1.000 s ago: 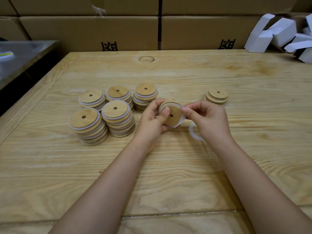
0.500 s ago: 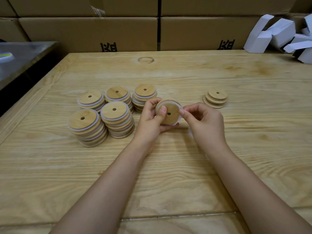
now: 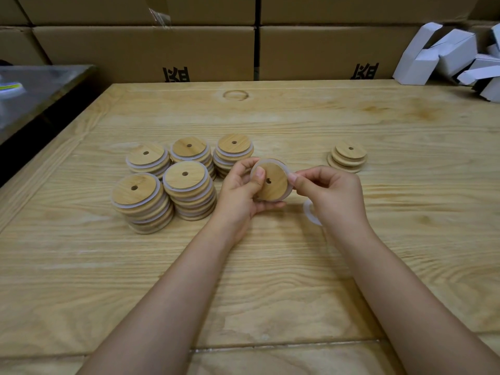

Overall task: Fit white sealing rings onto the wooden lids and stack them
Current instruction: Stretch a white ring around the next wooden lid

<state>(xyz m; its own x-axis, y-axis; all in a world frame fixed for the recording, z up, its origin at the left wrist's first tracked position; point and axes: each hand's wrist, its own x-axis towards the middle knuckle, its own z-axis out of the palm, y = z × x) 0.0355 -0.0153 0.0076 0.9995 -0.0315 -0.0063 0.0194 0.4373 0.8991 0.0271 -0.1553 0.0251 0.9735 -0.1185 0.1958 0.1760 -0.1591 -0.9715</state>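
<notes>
Head view: left hand (image 3: 240, 192), right hand (image 3: 334, 196) grip lid (image 3: 273, 185); cartons (image 3: 130, 50) closed.

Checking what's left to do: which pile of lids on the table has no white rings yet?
The short pile standing alone beyond the right hand: bare wood, while the five left piles show white rings between lids.

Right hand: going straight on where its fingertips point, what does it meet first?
The wooden lid in the left hand; the right hand points leftward at its rim and seems to pinch the white ring there.
</notes>
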